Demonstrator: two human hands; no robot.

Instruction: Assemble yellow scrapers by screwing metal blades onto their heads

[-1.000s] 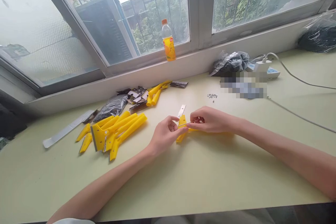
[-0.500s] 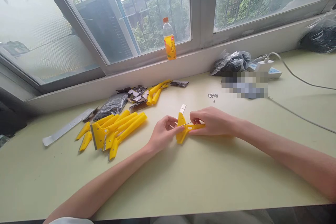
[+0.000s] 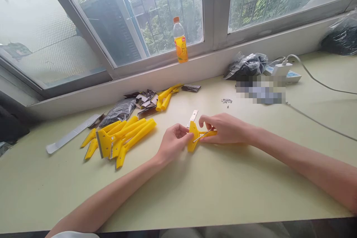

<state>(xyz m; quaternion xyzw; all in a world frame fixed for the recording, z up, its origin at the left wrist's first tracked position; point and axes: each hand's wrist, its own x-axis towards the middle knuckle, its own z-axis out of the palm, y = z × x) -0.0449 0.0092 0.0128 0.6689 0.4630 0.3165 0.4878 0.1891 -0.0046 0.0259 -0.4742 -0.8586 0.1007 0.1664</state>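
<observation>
A yellow scraper (image 3: 192, 145) lies across the middle of the table, its head pinched between the thumb and fingers of my left hand (image 3: 174, 141). My right hand (image 3: 224, 128) is curled by the scraper's handle and holds a thin metal tool (image 3: 202, 136), whose tip touches the scraper head. A metal blade piece (image 3: 194, 115) sticks up behind the head. Small metal nuts or screws (image 3: 226, 100) lie in a little group beyond my right hand. Several yellow scrapers (image 3: 122, 137) are piled to the left of my hands.
Behind the pile are a black plastic bag (image 3: 118, 112), dark packets (image 3: 146, 100) and more yellow handles (image 3: 166, 98). A white strip (image 3: 72, 134) lies far left. An orange-capped bottle (image 3: 181, 46) stands on the sill. Bagged black items (image 3: 247, 67) and a charger with cable (image 3: 281, 70) sit back right.
The tip of the metal tool has shifted down along the scraper head, with the tool now slanting more. My right index finger has lifted slightly. My left hand keeps its hold.
</observation>
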